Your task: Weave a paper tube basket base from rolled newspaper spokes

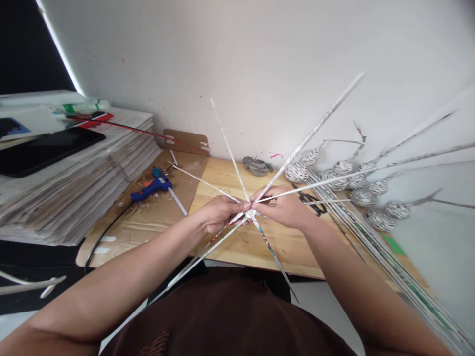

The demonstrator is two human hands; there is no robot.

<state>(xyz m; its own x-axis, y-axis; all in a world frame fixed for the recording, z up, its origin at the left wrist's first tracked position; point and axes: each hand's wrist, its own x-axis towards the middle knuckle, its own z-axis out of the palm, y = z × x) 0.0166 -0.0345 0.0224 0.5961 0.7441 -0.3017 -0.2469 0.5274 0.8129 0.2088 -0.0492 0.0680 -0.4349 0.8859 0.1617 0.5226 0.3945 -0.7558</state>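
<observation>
Head view: held at its hub above the wooden tabletop (218, 173), close in front of the brown garment (237, 316), a star of thin paper rods (252, 213). Pinched there by the left hand (220, 212), thumb and fingers closed on the joint; gripped opposite by the right hand (284, 202), likewise closed, with thumbs almost meeting. Cannot tell how the rods cross at the middle, partly hidden by fingers.

Long axes radiating outward: a thick rod (319, 125) slanting up and right against the wall (278, 74), another pointing up and slightly left, one reaching left toward the blue glue gun (153, 186), one long, rising gently to the right, others running down-left and down-right toward the body. Crossing, in view, over the woven paper shapes (297, 171) beside the wall.

Just beyond the right hand, black-handled scissors (315, 210); right of that forearm, a bundle of loose rods (371, 249). Beneath the glue gun, a cardboard sheet (133, 227); farther left, a tall paper stack (122, 165) bearing a phone (52, 148).
</observation>
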